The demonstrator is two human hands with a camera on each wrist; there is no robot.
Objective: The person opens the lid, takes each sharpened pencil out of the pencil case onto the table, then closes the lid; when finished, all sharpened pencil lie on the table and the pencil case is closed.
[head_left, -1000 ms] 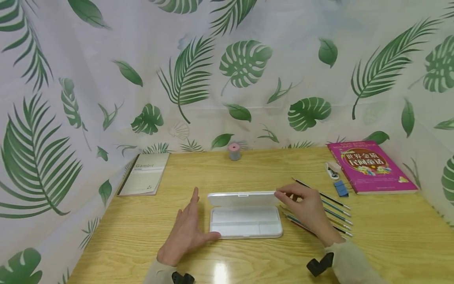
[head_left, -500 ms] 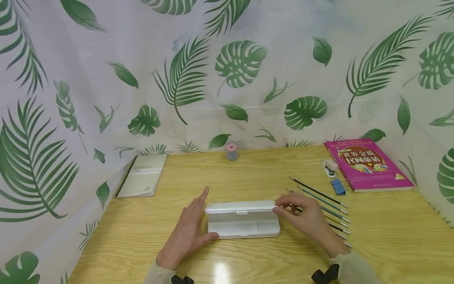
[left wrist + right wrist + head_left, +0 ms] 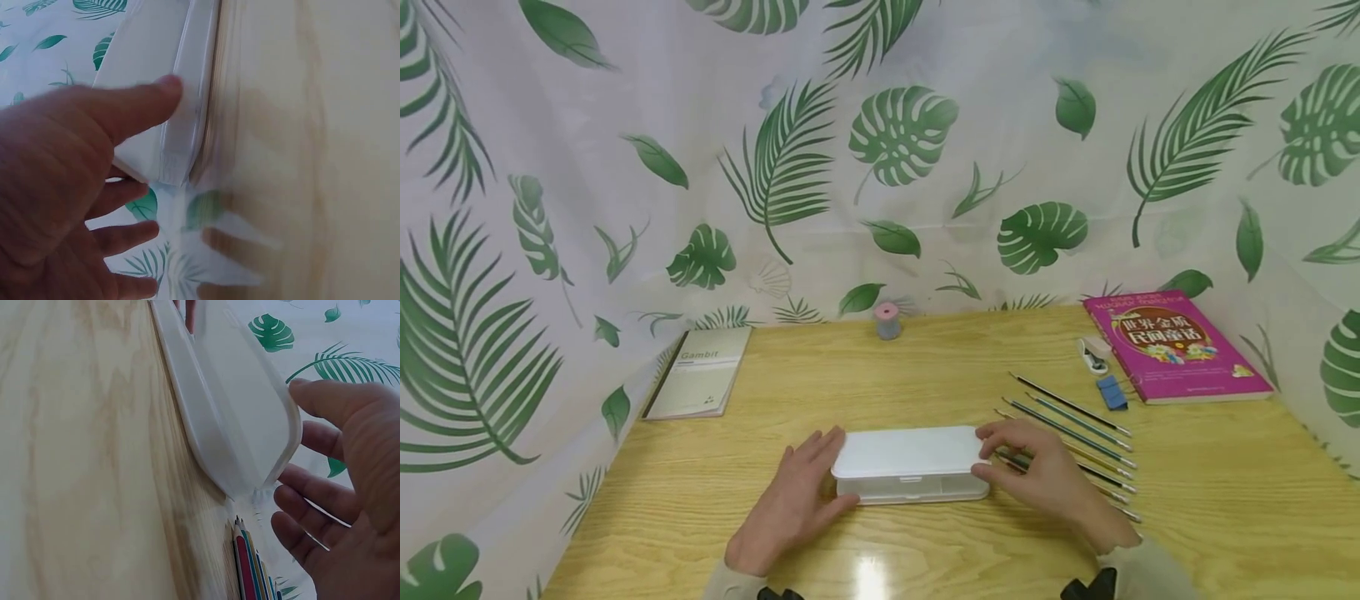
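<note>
A white pencil case (image 3: 917,492) lies on the table between both hands, its lid (image 3: 908,452) tilted partway down over the base with a gap along the front. My right hand (image 3: 1037,479) pinches the lid's right end between thumb and fingers. In the right wrist view the thumb sits at the raised lid's edge (image 3: 294,419). My left hand (image 3: 793,500) steadies the case's left end, thumb along the front corner and the other fingers stretched past the end. The left wrist view shows that thumb over the white side wall (image 3: 190,94).
Several pencils (image 3: 1075,429) lie fanned out right of the case, some partly behind the right hand. Beyond them are a blue binder clip (image 3: 1112,393), a small white and black item (image 3: 1093,357) and a pink book (image 3: 1176,346). A notebook (image 3: 700,375) lies left; a pink-topped spool (image 3: 887,321) stands at the back.
The lid has swung from nearly upright down toward the front, with the right hand holding its right end. The left hand stays at the case's left end, its fingers lowered a little.
</note>
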